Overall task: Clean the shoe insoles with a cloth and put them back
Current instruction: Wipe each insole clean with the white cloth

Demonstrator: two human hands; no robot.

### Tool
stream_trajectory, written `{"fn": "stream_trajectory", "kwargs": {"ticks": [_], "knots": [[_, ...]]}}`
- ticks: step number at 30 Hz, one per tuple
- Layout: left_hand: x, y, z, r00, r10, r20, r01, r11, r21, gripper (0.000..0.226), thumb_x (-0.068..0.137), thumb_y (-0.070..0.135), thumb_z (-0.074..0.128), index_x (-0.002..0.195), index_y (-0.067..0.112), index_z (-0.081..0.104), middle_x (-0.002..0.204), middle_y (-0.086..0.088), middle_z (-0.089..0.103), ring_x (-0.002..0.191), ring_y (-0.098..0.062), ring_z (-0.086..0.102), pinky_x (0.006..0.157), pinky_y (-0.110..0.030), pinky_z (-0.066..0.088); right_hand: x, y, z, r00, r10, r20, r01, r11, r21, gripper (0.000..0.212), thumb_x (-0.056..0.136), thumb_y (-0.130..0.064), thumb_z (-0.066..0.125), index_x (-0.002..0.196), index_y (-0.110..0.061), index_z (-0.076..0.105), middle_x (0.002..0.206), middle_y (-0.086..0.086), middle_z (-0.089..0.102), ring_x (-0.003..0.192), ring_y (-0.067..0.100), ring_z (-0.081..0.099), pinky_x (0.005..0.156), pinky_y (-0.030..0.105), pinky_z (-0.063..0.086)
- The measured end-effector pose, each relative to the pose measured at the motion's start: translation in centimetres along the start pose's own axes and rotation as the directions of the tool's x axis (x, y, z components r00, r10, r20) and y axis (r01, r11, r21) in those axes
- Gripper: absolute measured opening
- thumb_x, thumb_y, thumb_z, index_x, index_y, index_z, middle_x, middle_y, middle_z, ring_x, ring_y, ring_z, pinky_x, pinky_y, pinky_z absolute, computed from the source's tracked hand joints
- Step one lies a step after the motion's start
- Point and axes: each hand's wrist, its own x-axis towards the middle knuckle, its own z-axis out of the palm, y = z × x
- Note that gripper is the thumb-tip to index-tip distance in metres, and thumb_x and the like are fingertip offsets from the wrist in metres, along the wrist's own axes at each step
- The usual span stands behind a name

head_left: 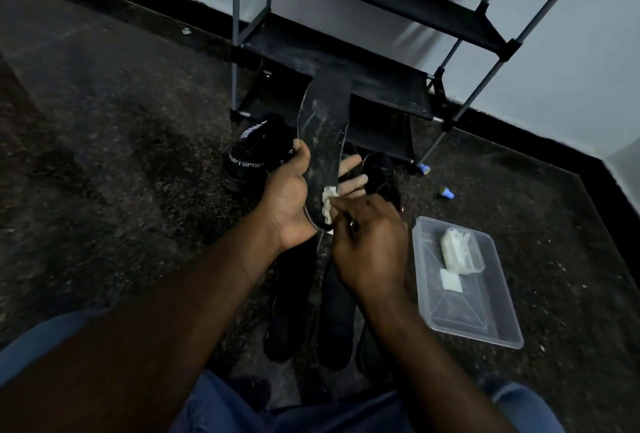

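My left hand (289, 197) grips a dusty black insole (323, 127) from below, toe end pointing up toward the rack. My right hand (370, 242) pinches a small white cloth (327, 204) against the insole's heel end. Three more black insoles (291, 304) lie side by side on the floor under my hands. A black shoe with "SPORT" lettering (247, 162) stands to the left of the held insole, and another black shoe (382, 173) lies to the right, partly hidden by my fingers.
A black shoe rack (346, 62) with grey poles stands against the white wall. A clear plastic tray (464, 311) holding white wipes (457, 252) sits on the dark carpet at right. Two small blue-capped items (446, 193) lie beyond the tray. My knees in blue trousers fill the bottom.
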Motion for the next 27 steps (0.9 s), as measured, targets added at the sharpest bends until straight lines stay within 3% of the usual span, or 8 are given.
{"fn": "stream_trajectory", "kwargs": {"ticks": [6, 9, 11, 15, 17, 21, 24, 27], "knots": [[-0.3, -0.8, 0.8, 0.997, -0.073, -0.008, 0.074, 0.996, 0.051, 0.076, 0.101, 0.072, 0.021, 0.146, 0.021, 0.055, 0.149, -0.005, 0.059, 0.126, -0.03, 0.064, 0.094, -0.046, 0.057, 0.3, 0.1, -0.8, 0.998, 0.022, -0.06, -0.025, 0.999, -0.049, 0.031, 0.086, -0.031, 0.052, 0.102, -0.028, 0.078, 0.094, -0.004, 0.069, 0.091, 0.026, 0.064, 0.077, 0.047, 0.051], [-0.7, -1.5, 1.1, 0.995, -0.102, 0.006, 0.101, 0.991, 0.085, 0.077, 0.102, 0.069, 0.025, 0.113, 0.015, 0.079, 0.125, -0.007, 0.073, 0.109, -0.022, 0.072, 0.095, -0.039, 0.053, 2.8, 0.3, -1.1, 0.991, 0.079, -0.104, -0.089, 0.991, -0.097, 0.03, 0.086, -0.029, 0.054, 0.1, -0.025, 0.079, 0.094, 0.001, 0.07, 0.092, 0.03, 0.064, 0.078, 0.049, 0.051], [-0.6, -1.7, 1.0, 0.997, -0.078, 0.014, 0.077, 0.994, 0.081, 0.072, 0.104, 0.065, 0.028, 0.102, 0.018, 0.083, 0.116, -0.006, 0.076, 0.102, -0.019, 0.074, 0.092, -0.036, 0.055, 4.2, 0.7, -1.2, 0.988, 0.114, -0.1, -0.12, 0.991, -0.06, 0.027, 0.085, -0.027, 0.057, 0.1, -0.026, 0.08, 0.095, 0.0, 0.071, 0.093, 0.028, 0.065, 0.081, 0.05, 0.053], [-0.3, -0.3, 0.3, 0.998, -0.044, 0.053, 0.04, 0.996, 0.078, 0.077, 0.105, 0.066, 0.022, 0.135, 0.009, 0.064, 0.135, -0.01, 0.068, 0.121, -0.023, 0.067, 0.096, -0.038, 0.056, 3.1, 1.1, -1.3, 0.977, 0.171, -0.127, -0.128, 0.949, 0.287, 0.017, 0.089, -0.022, 0.069, 0.102, -0.025, 0.081, 0.098, -0.01, 0.075, 0.096, 0.009, 0.07, 0.087, 0.041, 0.057], [-0.2, 0.1, 0.1, 0.999, -0.006, 0.05, 0.002, 0.997, 0.074, 0.075, 0.106, 0.064, 0.022, 0.133, 0.009, 0.065, 0.139, -0.011, 0.065, 0.125, -0.027, 0.065, 0.101, -0.042, 0.053, 1.5, 1.1, -1.4, 0.959, 0.245, -0.14, -0.172, 0.901, 0.398, 0.016, 0.09, -0.02, 0.072, 0.104, -0.024, 0.081, 0.101, -0.013, 0.075, 0.099, 0.004, 0.07, 0.09, 0.035, 0.057], [-0.1, -0.1, 0.3, 0.999, 0.012, 0.049, -0.015, 0.998, 0.06, 0.07, 0.106, 0.064, 0.02, 0.13, 0.017, 0.066, 0.145, -0.009, 0.061, 0.133, -0.033, 0.058, 0.118, -0.054, 0.037, -0.2, 1.0, -0.8, 0.984, 0.128, -0.128, -0.09, 0.959, 0.267, 0.018, 0.089, -0.021, 0.073, 0.105, -0.026, 0.08, 0.099, -0.014, 0.073, 0.098, 0.008, 0.067, 0.087, 0.034, 0.055], [-0.2, -0.3, 0.1, 0.997, 0.004, 0.081, -0.007, 0.999, 0.041, 0.073, 0.105, 0.066, 0.021, 0.126, 0.019, 0.073, 0.146, -0.008, 0.061, 0.137, -0.034, 0.055, 0.116, -0.053, 0.038, 0.0, 0.8, -0.3, 0.994, 0.069, -0.083, -0.059, 0.991, 0.12, 0.022, 0.087, -0.019, 0.073, 0.107, -0.024, 0.08, 0.1, -0.008, 0.073, 0.096, 0.016, 0.066, 0.084, 0.037, 0.053], [-0.2, -0.4, 0.0, 0.996, 0.028, 0.083, -0.032, 0.999, 0.038, 0.068, 0.105, 0.065, 0.022, 0.138, 0.019, 0.06, 0.148, -0.008, 0.059, 0.137, -0.034, 0.055, 0.114, -0.053, 0.042, 0.2, 0.4, -0.1, 0.99, 0.099, -0.101, -0.088, 0.991, 0.104, 0.021, 0.085, -0.019, 0.071, 0.103, -0.022, 0.081, 0.098, -0.003, 0.073, 0.093, 0.02, 0.067, 0.081, 0.039, 0.055]]}}
